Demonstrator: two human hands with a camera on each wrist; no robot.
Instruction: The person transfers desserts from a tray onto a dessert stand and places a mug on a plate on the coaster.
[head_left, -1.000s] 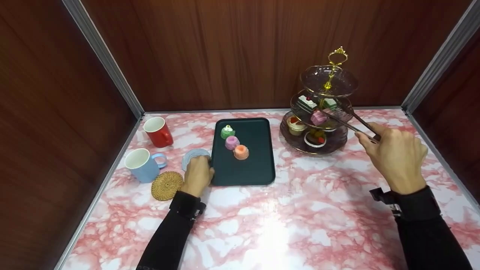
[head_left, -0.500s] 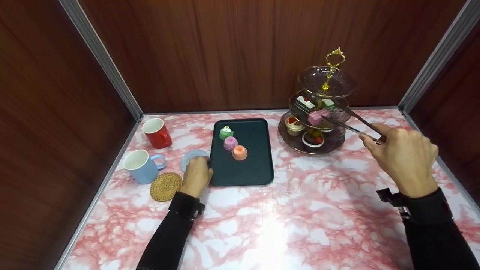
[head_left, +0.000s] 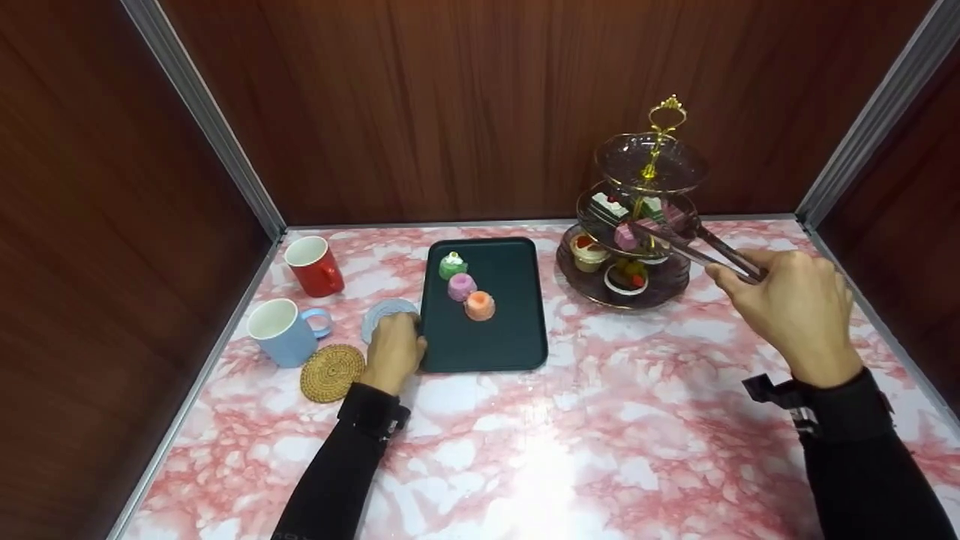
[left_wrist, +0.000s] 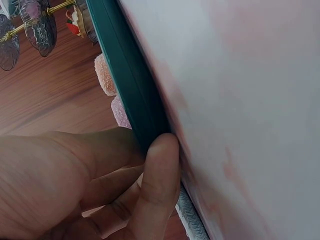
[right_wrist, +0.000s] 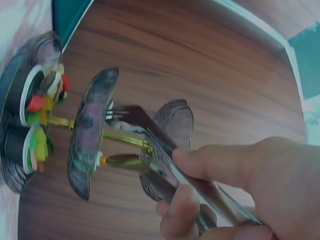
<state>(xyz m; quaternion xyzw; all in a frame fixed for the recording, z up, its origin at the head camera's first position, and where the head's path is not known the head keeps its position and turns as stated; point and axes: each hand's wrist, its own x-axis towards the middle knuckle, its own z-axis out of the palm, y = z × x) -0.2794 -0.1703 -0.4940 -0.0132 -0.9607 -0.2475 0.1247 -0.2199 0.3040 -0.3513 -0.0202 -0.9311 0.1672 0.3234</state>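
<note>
In the head view my left hand (head_left: 395,351) pinches the left rim of a dark green tray (head_left: 510,334), with thumb and fingers on its edge (left_wrist: 125,70) in the left wrist view. A green cake (head_left: 452,268), a purple one (head_left: 461,287) and an orange one (head_left: 480,307) form a slanting row on the tray. My right hand (head_left: 795,307) holds metal serving tongs (head_left: 701,257), their arms spread at the middle tier of a three-tier stand (head_left: 650,171). One tong arm overlaps a pink cake (head_left: 625,238); the right wrist view shows a forked tip (right_wrist: 132,114).
The stand's middle tier also bears a dark layered cake (head_left: 610,205); below sit a cream cupcake (head_left: 587,251) and a fruit tart (head_left: 626,279). At left stand a red mug (head_left: 319,274), a blue mug (head_left: 289,341), a woven coaster (head_left: 332,373) and a blue coaster (head_left: 386,309).
My right hand first shifted right with the tongs, then back left. The tong tips have changed position around the pink cake on the middle tier. My left hand keeps its hold on the tray.
</note>
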